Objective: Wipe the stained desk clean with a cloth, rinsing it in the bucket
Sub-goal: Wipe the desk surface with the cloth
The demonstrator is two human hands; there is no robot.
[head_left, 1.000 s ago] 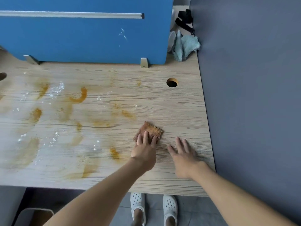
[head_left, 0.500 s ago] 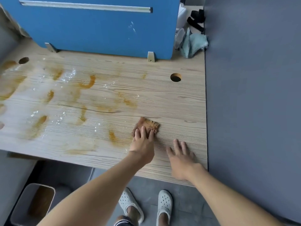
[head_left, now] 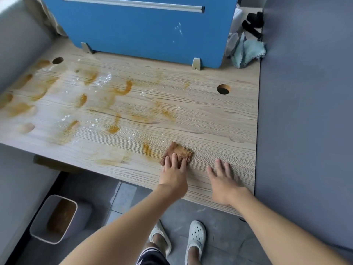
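One desk (head_left: 210,119), two cloths (head_left: 180,151) (head_left: 248,52), one bucket (head_left: 82,215), two hands (head_left: 174,175) (head_left: 223,182), two cable holes (head_left: 223,89) (head_left: 57,60), two clogs (head_left: 196,234) (head_left: 159,236)

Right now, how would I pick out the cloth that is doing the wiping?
Start at the wooden desk and follow its near edge, just right of the orange stains. The brown cloth lies flat under the left hand. Unlike the pale teal cloth bunched in the far right corner, it is soiled rust-brown.

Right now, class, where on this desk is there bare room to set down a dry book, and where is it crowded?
Free: clean light wooden desk between the round cable hole, the grey wall and the right hand. Crowded: orange stains left of the brown soiled cloth; a pale green rag fills the back right corner.
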